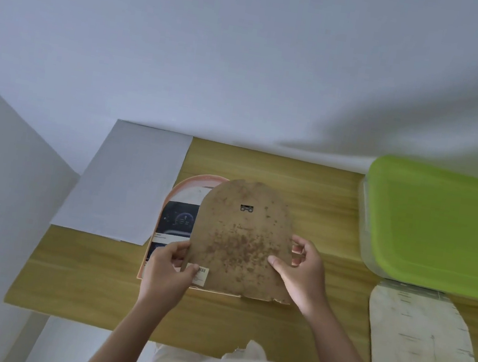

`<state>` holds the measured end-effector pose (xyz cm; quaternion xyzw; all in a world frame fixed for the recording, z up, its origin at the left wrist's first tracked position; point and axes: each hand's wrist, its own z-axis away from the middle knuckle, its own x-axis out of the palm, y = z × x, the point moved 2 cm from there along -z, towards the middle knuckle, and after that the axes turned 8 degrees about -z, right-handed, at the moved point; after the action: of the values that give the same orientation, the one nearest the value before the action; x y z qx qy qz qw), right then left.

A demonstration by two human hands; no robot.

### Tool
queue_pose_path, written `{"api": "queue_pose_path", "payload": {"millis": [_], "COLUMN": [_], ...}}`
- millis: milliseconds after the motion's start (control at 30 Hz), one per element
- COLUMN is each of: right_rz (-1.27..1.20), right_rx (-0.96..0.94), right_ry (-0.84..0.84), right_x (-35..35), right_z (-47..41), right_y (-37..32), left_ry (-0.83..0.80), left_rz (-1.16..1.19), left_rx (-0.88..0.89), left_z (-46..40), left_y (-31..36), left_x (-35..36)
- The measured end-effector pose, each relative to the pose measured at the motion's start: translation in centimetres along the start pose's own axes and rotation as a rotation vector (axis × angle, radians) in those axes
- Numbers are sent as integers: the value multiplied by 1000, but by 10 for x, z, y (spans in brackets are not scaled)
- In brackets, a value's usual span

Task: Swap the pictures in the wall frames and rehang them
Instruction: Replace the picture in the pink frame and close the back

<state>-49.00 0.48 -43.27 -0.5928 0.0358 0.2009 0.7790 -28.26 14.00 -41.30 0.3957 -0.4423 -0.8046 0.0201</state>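
Lying at the far left of the light wooden table point(321, 199), a plain white sheet of paper point(125, 185) waits unused. Beside it rests an arch-shaped pink frame point(197, 179), face down, with a dark printed picture point(177, 221) showing inside it. The left hand point(167, 275) pinches the lower left edge of a stained brown arch-shaped backing board point(241, 240), held partly over the frame; the right hand point(304, 274) grips its right edge. Further right sit a green-lidded plastic box point(441, 226) and a worn whitish arch-shaped board point(420, 347). By my reading, the frame is open mid-swap; closing it and rehanging remain.
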Motion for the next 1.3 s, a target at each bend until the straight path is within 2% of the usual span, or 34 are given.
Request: {"api": "queue_pose_path", "payload": {"millis": [167, 367, 667, 1000, 1300], "right_rz": [27, 88, 252, 172, 277], "right_rx": [-10, 3, -30, -24, -45], "right_ry": [-66, -84, -149, -175, -132], "right_x": [45, 70, 76, 73, 81], "right_z": [2, 2, -2, 1, -3], "right_y": [-11, -14, -12, -3, 7], "left_ry": [42, 54, 34, 16, -17], "left_rz": [-4, -26, -120, -172, -257], "left_rx": [-43, -110, -22, 26, 58], "left_z": [-9, -19, -33, -35, -40], "left_y": [-27, -51, -59, -70, -73], "left_x": [-36, -46, -44, -44, -38]}}
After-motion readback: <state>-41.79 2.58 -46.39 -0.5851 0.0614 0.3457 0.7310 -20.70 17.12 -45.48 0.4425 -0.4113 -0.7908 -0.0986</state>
